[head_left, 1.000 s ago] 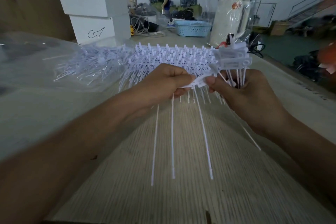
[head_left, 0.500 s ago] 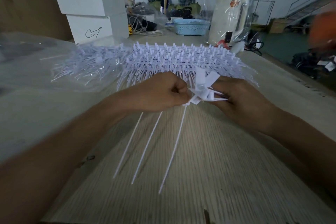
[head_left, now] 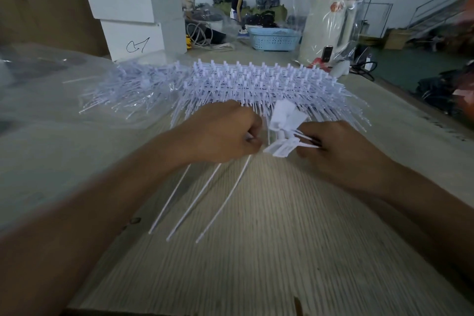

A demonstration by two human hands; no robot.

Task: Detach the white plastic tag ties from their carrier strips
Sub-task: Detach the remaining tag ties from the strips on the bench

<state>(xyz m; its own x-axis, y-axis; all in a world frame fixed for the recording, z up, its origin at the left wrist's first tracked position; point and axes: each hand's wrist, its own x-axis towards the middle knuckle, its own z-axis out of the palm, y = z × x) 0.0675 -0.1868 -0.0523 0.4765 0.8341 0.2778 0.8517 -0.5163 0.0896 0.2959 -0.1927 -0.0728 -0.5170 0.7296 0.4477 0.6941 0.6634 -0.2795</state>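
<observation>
- Presently, a small bunch of white tag ties is held just above the worktop, between the two hands and in front of the big stack of carrier strips.
- The flat heads of the bunch are fanned out in several directions, and three long tails hang down to the left from under the left hand.
- The grip of the left hand is curled tight around the upper ends of these tails; the grip of the right hand is pinching thin stems at the heads.
- If the hands are pulled apart too fast, a thin tail could be stretched or snapped instead of being separated cleanly at its joint.
- Because the heads are twisted together, one tie could be caught on another, and pieces could be dropped on the worktop.
- The hanging tails could be tangled with the stems of the stack, which lie just behind the hands, if the bunch is moved forward.
- Loose ties lie on clear plastic sheeting to the left; this surface looks slippery, so pieces thrown there could slide off the edge.
</observation>
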